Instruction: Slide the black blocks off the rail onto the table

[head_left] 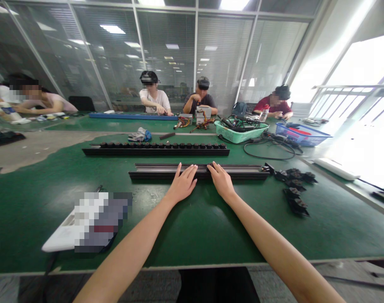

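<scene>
A long black rail (157, 174) with a pale metal channel along its length lies across the table in front of me. My left hand (182, 185) rests palm down on its middle, fingers stretched and spread across the channel, thumb near the front wall. A little to the right, my right hand (222, 182) touches the same rail with its fingers extended. A small dark part (209, 166) shows at those fingertips, partly hidden by them. Small black parts (295, 179) lie in a loose group beyond the rail's right end.
Behind lies another rail (160, 151) with a row of black parts. A grey and blue glove (140, 134), green basket (239, 135), blue basket (305, 136) and cable (268, 156) lie farther back. A white device (57, 233) stands front left. Several people sit across the table (211, 235).
</scene>
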Motion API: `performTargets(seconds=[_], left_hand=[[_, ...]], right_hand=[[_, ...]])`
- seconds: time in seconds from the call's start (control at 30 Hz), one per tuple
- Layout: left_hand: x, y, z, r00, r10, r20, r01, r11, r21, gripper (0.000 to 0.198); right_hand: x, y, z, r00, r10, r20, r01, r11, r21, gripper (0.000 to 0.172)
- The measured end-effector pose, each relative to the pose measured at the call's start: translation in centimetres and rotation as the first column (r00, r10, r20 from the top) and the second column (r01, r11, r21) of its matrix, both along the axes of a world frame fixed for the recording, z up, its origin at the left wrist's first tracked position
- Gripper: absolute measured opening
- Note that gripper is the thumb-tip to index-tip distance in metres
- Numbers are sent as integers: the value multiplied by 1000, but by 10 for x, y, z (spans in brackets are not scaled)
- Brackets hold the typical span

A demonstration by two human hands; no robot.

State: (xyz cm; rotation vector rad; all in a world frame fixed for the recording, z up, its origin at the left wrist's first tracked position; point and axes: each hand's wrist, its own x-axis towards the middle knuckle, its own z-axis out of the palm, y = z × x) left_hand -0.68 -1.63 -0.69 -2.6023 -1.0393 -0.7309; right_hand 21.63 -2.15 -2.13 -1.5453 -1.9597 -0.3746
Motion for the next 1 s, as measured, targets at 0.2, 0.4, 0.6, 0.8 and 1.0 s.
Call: performTargets(seconds=[0.2, 0.4, 0.6, 0.8, 1.0], left_hand=[[0, -1, 1, 1000, 7, -13, -7, 1000, 0, 56], [0, -1, 0, 1000, 16, -23, -16, 1000, 11, 56], [-1, -1, 0, 1000, 21, -23, -21, 1000, 5, 55], [-1, 0, -2, 999, 45, -23, -45, 999, 1, 54], [-1, 1, -6, 998, 58, -29, -58, 998, 0, 51]], right_hand=[[3, 2, -1, 1000, 4, -17, -3, 1000, 17, 48], [5, 2, -1, 1000, -15, -10, 16, 999, 33, 47], [7, 2, 1, 1000, -12, -29, 13, 1000, 28, 45], [6, 1, 2, 999, -10, -40, 12, 998, 56, 38], [3, 2, 2, 998, -29, -48, 32, 998, 63, 35]])
